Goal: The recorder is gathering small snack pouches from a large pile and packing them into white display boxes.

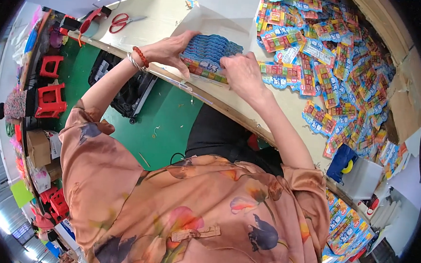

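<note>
A row of blue-edged, colourful blister cards [210, 48] stands packed closely together at the table's near edge, in the front of an open white box [227, 9]. The foremost card shows a strip of red, yellow and green pieces. My left hand [172, 52] grips the row's left end, thumb at the front and fingers toward the back. At the right end my right hand [245, 76] is closed on the cards with bent fingers; its fingertips are partly hidden.
A large heap of loose blister cards [328, 57] covers the table's right side, beside a torn cardboard carton [408, 95]. Red-handled scissors [120, 23] lie at the far left. Below the table edge are a black case [133, 95] and red stools [51, 100].
</note>
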Demonstrator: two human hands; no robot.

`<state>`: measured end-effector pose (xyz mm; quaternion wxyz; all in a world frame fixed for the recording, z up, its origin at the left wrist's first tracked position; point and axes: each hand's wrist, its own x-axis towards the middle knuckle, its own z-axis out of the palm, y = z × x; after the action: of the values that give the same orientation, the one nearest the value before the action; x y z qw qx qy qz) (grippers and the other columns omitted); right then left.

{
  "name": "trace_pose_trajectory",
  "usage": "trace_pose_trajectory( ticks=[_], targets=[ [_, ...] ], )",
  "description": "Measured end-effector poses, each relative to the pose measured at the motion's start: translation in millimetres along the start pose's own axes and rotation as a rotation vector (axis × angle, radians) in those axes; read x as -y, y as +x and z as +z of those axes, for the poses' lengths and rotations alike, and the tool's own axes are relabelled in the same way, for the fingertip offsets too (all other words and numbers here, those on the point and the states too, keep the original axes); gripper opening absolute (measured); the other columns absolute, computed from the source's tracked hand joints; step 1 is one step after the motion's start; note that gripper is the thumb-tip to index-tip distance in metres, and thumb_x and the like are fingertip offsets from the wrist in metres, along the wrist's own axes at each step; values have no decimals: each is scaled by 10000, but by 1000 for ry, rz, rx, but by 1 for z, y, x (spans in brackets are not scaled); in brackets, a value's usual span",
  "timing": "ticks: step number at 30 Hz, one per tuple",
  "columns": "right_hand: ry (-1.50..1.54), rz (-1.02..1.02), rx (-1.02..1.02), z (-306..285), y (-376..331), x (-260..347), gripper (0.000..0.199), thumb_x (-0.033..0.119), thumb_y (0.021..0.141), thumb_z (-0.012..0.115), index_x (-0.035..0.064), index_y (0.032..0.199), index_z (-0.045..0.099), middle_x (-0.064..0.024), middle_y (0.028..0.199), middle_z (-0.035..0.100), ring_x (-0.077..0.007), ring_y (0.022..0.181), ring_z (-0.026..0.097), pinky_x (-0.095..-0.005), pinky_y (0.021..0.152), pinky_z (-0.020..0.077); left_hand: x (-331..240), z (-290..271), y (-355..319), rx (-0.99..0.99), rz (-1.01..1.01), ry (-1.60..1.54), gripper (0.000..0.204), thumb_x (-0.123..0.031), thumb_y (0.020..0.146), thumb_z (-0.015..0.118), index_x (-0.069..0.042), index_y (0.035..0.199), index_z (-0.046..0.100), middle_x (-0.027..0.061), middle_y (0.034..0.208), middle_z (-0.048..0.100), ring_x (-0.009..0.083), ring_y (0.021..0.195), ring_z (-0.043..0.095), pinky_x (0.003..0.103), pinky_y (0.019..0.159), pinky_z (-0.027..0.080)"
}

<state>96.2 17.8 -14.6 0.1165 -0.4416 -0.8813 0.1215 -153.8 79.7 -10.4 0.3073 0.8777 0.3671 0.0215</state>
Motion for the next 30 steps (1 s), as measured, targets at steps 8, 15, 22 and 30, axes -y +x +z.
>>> trace_pose_trajectory(
  ticks=[8,15,22,30],
  targets=[
    [-186,-254,69,-12,11,12,104,51,774,539,62,691,601,-136,644,620,-281,683,644,-373,786,418,-16,-15,3,153,-180,-294,901,-508,715,767,15,1322,355,197,1189,485,316,1118,510,363,948,450],
    [-282,-278,171,-4,13,25,129,69,762,554,98,683,652,-87,646,646,-230,652,650,-363,805,406,-5,-7,16,183,38,184,938,-521,672,784,6,1334,380,194,1231,491,330,1174,482,359,998,410],
    [-322,-279,161,22,-3,38,145,124,736,587,147,609,652,-48,600,644,-213,603,634,-390,808,407,-15,-1,29,326,-157,251,941,-625,748,646,-12,1400,355,189,1388,444,302,1295,416,399,1091,292],
    [-50,-206,-313,20,-17,15,87,144,791,586,90,840,633,-50,764,603,-204,842,593,-355,745,429,-3,24,6,-2,19,482,1171,-461,659,784,17,1477,95,240,1444,342,376,1279,400,407,1097,284]
  ],
)
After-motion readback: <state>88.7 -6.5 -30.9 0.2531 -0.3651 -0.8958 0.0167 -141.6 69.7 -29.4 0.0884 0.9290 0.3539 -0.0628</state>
